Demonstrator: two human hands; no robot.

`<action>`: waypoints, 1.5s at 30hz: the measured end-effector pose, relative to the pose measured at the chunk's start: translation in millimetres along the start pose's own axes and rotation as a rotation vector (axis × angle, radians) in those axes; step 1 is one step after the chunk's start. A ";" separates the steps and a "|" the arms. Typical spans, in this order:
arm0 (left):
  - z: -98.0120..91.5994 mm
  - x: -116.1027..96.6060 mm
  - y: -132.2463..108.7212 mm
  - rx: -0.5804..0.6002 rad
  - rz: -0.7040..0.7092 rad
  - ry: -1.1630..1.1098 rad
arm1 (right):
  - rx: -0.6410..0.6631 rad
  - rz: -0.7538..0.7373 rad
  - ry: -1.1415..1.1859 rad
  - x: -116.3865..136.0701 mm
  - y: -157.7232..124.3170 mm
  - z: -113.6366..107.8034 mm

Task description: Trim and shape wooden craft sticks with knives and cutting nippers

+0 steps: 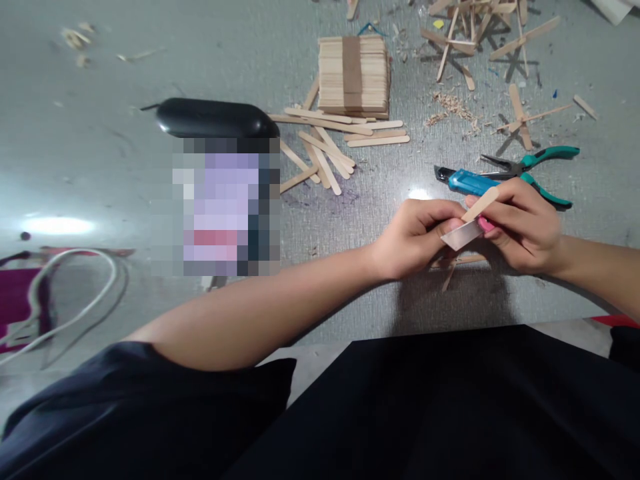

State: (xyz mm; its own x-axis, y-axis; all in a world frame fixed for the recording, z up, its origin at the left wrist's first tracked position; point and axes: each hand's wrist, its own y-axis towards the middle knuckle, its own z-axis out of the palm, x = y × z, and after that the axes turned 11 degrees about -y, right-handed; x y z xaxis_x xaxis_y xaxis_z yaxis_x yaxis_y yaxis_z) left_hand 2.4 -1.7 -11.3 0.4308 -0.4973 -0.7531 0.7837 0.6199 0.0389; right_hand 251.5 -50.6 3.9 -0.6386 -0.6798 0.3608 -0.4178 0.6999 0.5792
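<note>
A wooden craft stick (pixel 483 203) slants up to the right between my hands. My left hand (pixel 413 233) is closed, pinching the stick's lower end between thumb and finger. My right hand (pixel 530 230) is closed on a flat metal blade (pixel 463 235), with something pink (pixel 485 224) at the blade's right end by the fingers. The blade lies across the stick near the left fingertips; whether it cuts into the wood I cannot tell. Beneath the hands, crossed sticks (pixel 453 267) rest on the table, partly hidden.
Just beyond my right hand lie a blue utility knife (pixel 473 182) and green-handled pliers (pixel 550 155). A banded bundle of craft sticks (pixel 327 73) stands behind loose sticks (pixel 325 160). Joined sticks (pixel 520 117) and shavings (pixel 453 107) are at upper right. A black case (pixel 215 118) and white cable (pixel 113 273) are left.
</note>
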 end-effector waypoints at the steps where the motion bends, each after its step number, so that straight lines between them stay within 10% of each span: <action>1: 0.6 -0.3 0.1 -0.027 -0.013 0.010 | 0.000 0.009 0.001 -0.6 -0.8 0.2; 45: -0.4 -13.7 0.0 0.058 -0.034 0.093 | 0.009 0.051 0.038 9.4 2.4 -0.8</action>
State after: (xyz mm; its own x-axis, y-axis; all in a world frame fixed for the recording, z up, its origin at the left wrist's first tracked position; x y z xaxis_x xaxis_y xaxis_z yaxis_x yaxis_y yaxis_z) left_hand -3.7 5.3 -1.2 0.3622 -0.4570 -0.8124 0.8229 0.5661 0.0484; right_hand 245.0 -55.5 9.2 -0.6341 -0.6507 0.4177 -0.3909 0.7358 0.5529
